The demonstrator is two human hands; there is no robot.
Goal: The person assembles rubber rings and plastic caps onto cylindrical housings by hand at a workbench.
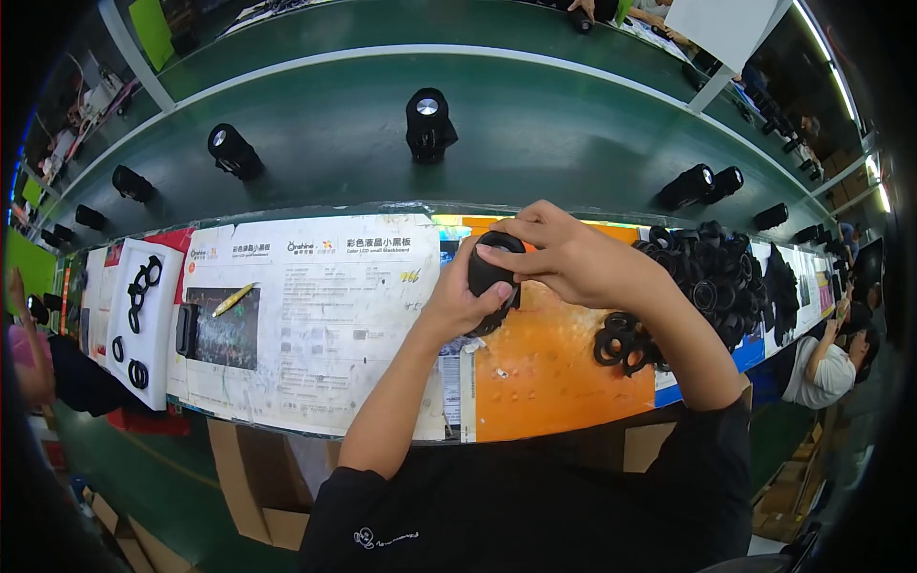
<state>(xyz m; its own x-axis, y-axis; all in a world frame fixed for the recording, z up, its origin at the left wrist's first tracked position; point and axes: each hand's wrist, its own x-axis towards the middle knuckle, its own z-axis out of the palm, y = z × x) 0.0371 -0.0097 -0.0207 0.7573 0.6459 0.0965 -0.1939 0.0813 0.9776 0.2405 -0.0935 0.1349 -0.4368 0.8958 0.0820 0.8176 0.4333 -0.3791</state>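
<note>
Over the middle of the bench, a black cylindrical device [487,272] stands roughly upright in my hands. My left hand [453,298] is wrapped round its side, with the thumb across the front. From the right, my right hand [568,250] grips the upper end, its fingers and thumb pressed on the round black top. Whether a loose ring lies under those fingers I cannot tell. A big heap of black rings [712,286] is to the right of my right forearm, and several more rings [626,344] lie on the orange sheet [544,382].
A green conveyor [325,143] beyond the bench carries several black cylinders [427,124] with silver ends. To the left are a white foam tray [158,325] with black rings, a yellow pen [233,299] and a black block [187,330]. A cardboard box [244,477] stands below the bench edge.
</note>
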